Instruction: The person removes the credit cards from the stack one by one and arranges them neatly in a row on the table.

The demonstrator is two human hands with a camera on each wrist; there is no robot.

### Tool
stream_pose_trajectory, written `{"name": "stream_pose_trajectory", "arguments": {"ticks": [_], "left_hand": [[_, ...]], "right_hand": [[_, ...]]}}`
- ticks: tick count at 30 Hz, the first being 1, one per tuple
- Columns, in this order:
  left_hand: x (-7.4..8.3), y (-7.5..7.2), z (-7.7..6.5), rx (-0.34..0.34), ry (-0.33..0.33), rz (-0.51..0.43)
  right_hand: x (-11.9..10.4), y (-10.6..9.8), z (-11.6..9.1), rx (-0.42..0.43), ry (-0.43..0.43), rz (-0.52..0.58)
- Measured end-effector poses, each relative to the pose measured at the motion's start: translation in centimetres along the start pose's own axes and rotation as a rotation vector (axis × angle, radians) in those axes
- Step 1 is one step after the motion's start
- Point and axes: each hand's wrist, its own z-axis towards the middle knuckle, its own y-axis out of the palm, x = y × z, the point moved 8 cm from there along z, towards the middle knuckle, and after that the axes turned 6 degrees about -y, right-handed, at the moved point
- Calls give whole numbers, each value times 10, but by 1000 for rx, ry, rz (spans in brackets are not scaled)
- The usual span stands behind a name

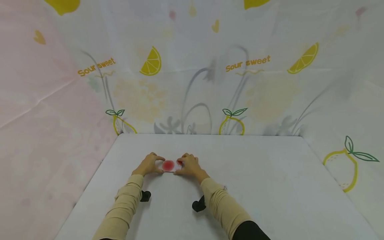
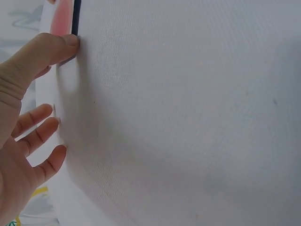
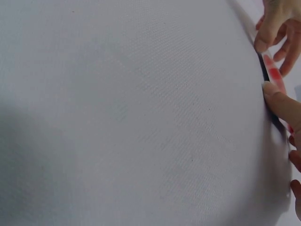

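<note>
A small flat white rectangle (image 1: pixel 168 165) with red round prints lies on the white table, between the two hands. My left hand (image 1: pixel 149 165) pinches its left end, thumb on the near edge and a fingertip at the far edge. At the other end my right hand (image 1: pixel 190 165) grips it the same way and covers part of the print. The left wrist view shows a dark edge along the rectangle (image 2: pixel 61 21), with the left thumb (image 2: pixel 61 47) on it. In the right wrist view the right thumb (image 3: pixel 277 99) presses the same dark side of the rectangle (image 3: pixel 276 77).
The white table (image 1: pixel 255 180) reaches back to a hanging cloth (image 1: pixel 186 83) printed with lemons and words. A pink cloth (image 1: pixel 45 133) hangs along the left side. Black wrist-worn pieces (image 1: pixel 145 196) stick out inward from both sleeves, low over the table.
</note>
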Motion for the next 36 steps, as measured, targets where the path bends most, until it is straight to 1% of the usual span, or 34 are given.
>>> {"name": "stream_pose_trajectory", "arguments": {"ticks": [8, 14, 21, 25, 31, 36], "left_hand": [[1, 1, -2, -18, -40, 33], [4, -1, -4, -12, -17, 45], [5, 1, -5, 0, -2, 57], [4, 2, -6, 5, -3, 60], [6, -2, -6, 12, -10, 58], [4, 1, -6, -9, -28, 66]], "right_hand": [[0, 4, -3, -38, -6, -55], [-1, 4, -5, -25, -31, -43], [-1, 6, -8, -49, -9, -26], [0, 8, -7, -64, 0, -35], [-2, 7, -7, -62, -2, -30], [-2, 7, -8, -56, 2, -10]]}}
